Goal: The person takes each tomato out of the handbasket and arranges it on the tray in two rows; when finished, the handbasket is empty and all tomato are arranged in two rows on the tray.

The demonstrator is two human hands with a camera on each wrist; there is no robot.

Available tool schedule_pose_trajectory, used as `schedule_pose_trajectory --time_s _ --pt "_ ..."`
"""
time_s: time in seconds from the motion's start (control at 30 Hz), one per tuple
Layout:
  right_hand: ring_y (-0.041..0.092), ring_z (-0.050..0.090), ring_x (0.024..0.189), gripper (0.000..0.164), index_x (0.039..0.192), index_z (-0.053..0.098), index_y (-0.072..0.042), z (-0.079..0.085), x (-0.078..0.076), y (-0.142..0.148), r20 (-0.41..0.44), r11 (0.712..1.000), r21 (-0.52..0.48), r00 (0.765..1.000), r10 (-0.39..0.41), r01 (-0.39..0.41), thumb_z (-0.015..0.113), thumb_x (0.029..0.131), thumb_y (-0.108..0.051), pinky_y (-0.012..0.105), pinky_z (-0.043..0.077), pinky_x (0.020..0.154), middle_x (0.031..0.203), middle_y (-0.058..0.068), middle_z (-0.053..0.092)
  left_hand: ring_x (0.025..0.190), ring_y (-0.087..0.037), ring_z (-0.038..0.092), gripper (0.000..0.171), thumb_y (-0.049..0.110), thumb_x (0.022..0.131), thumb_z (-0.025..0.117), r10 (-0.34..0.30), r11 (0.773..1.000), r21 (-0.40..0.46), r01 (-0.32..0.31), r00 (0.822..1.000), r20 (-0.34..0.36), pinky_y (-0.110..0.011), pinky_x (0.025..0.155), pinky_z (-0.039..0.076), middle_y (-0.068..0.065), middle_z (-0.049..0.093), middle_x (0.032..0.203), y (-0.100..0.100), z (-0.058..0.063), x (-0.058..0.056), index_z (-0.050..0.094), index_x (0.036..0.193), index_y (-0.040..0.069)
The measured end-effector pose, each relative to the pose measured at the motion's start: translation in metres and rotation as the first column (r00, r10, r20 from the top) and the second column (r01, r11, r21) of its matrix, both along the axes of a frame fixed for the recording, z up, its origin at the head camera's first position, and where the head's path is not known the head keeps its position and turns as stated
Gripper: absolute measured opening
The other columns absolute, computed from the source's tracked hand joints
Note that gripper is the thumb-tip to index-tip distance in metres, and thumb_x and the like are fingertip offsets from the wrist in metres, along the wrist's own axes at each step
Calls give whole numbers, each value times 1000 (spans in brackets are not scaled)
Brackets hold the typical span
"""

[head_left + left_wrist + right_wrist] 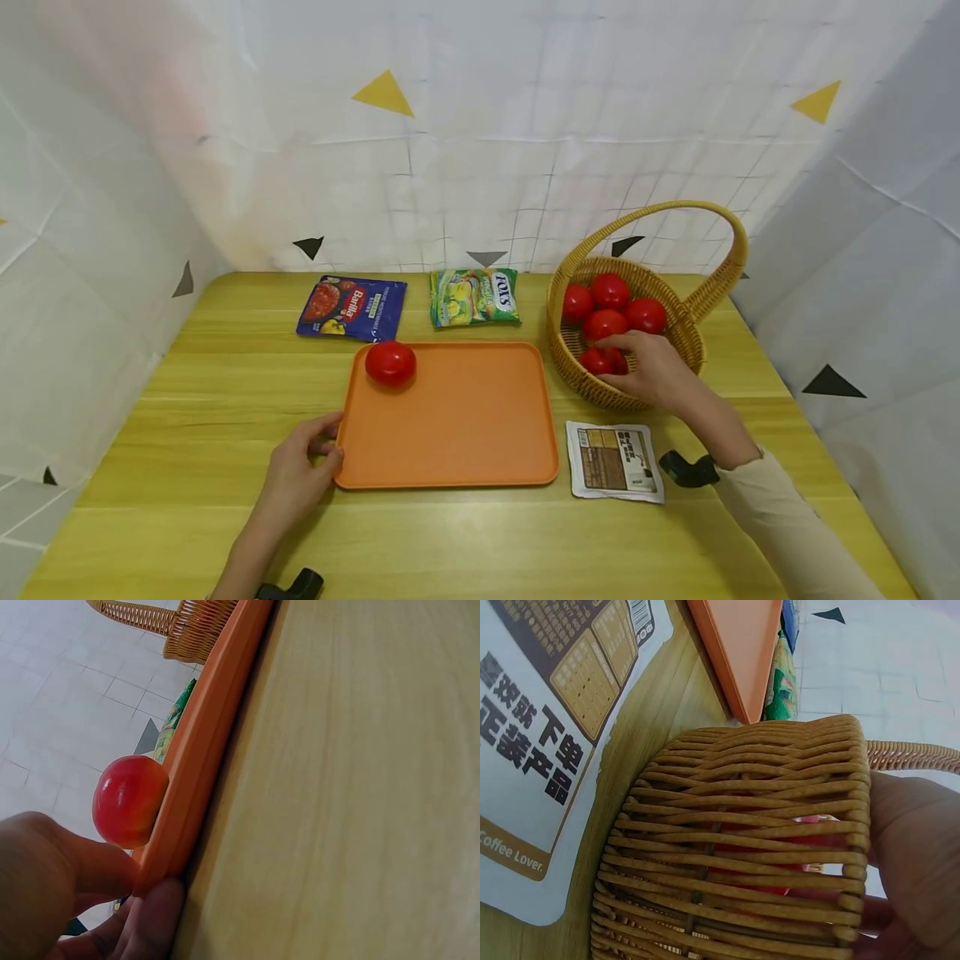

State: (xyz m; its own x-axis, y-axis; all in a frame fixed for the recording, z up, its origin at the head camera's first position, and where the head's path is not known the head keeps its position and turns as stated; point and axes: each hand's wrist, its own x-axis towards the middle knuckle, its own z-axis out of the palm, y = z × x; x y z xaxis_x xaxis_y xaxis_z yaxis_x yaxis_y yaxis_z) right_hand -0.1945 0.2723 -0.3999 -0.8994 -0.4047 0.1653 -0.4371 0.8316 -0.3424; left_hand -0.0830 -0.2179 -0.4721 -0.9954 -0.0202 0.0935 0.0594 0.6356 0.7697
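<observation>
Head cam: right hand [654,369] grips the nearest tomato [597,361] inside the wicker basket [592,386], left hand [295,469] is at the orange tray [450,421], another tomato [391,364] sitting on it. Left wrist: yep, pinching the tray rim. Right wrist: basket weave hides most of the grip.

A glossy red tomato [391,364] is carried on the flat orange tray [450,433]; a second tomato [597,361] is clasped inside the wicker basket [585,387]!
</observation>
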Motion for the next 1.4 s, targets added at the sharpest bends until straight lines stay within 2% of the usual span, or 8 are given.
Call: schedule_pose_trajectory --time_s 0.27,0.57,0.7,0.9,1.1,1.27,1.4 --pt "34 60 99 50 117 72 -1 -1 -4 -1 26 1000 4 1000 -9 9 89 71 -9 54 51 87 110 16 70 89 -19 65 48 -5 87 68 -2 1000 1 2 1000 -8 -26 71 52 -11 66 112 1 1 1 61 134 2" --pt "29 56 94 51 119 72 -5 -10 -6 7 45 999 -47 999 13 -11 90 71 -15 46 46 79 109 14 69 89 -20 65 48 -6 87 68 -3 1000 15 3 1000 5 -24 69 53 -12 65 112 2 1 3 61 134 1" --pt "29 55 95 51 119 72 -7 -12 -1 12 44 996 -88 999 -22 26 90 72 -18 46 46 80 108 12 67 89 -20 65 48 -5 87 68 -3 1000 11 3 1000 6 -25 70 53 -12 66 112 2 1 3 61 134 1" --pt "34 58 100 54 121 70 -6 -2 4 16 0 986 -155 998 -70 69 90 73 -22 54 51 83 116 17 65 89 -21 66 49 -7 86 68 -3 1000 23 3 1000 1 -24 65 54 -12 66 111 1 1 0 61 134 2" --pt "34 58 98 54 126 68 -8 3 9 17 25 976 -181 993 -119 122 87 77 -24 54 52 80 118 18 66 91 -23 65 49 -5 88 68 6 999 52 -7 1000 26 -24 59 55 -14 65 113 1 1 2 60 136 2" --pt "35 58 105 56 127 67 -7 5 15 17 -43 973 -209 993 -110 98 87 76 -21 58 52 83 121 17 65 91 -23 65 49 -5 88 67 6 997 71 -8 1000 30 -25 59 55 -13 66 113 1 0 1 60 136 3" --pt "35 59 105 60 131 65 -6 8 21 17 -95 970 -229 990 -104 80 87 76 -18 55 55 81 123 17 61 90 -22 65 49 -5 89 67 -2 998 69 0 1000 19 -24 61 54 -13 66 113 0 0 0 60 136 4"
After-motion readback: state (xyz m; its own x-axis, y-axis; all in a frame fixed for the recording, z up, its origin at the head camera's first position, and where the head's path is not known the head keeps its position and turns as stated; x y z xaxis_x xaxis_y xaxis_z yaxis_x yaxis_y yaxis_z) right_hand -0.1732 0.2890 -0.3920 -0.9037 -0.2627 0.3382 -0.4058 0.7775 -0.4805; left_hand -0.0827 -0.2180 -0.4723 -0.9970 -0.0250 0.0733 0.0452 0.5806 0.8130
